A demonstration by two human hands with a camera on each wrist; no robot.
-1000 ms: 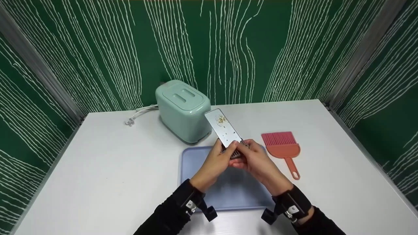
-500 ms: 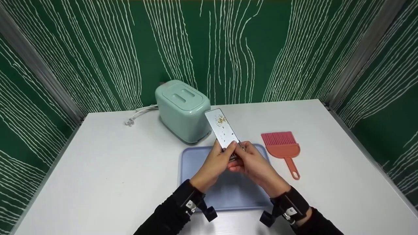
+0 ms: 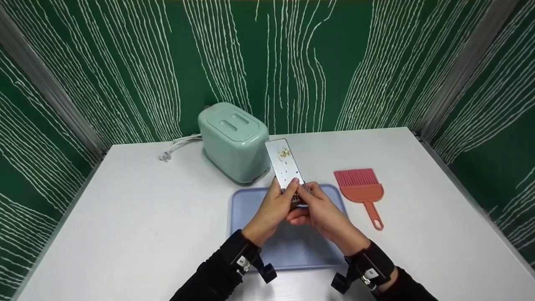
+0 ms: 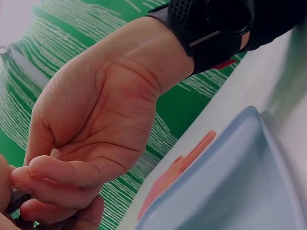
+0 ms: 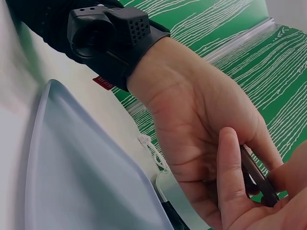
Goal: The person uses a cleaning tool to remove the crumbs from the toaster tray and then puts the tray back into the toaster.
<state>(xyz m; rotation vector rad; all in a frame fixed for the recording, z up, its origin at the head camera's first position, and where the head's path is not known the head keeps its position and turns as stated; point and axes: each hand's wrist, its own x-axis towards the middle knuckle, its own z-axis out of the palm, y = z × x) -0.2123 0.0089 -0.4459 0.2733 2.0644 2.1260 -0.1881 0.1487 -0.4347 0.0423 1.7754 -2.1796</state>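
In the head view, a flat silvery crumb tray (image 3: 276, 165) is held out above the blue serving tray (image 3: 246, 251). Golden crumbs (image 3: 284, 154) lie in a patch near its far end, with a few dark specks closer to the hands. My left hand (image 3: 269, 211) grips the near end from the left, thumb on top. From the other side my right hand (image 3: 328, 215) pinches that same end, its lower fingers curled underneath. A dark slotted part shows between the thumbs. The right wrist view catches the crumb tray's dark edge (image 5: 259, 179) between both hands' fingers.
A mint-green toaster (image 3: 234, 142) stands at the back, just left of the crumb tray, its white cord and plug (image 3: 166, 156) trailing left. An orange-red brush (image 3: 363, 192) lies right of the blue tray. Patterned green walls (image 3: 292, 62) enclose the white table (image 3: 125, 217).
The crumb tray has swung slightly, its near end shifting left so that it points more directly away from me. The right hand has moved a little left. The crumbs stay on it.
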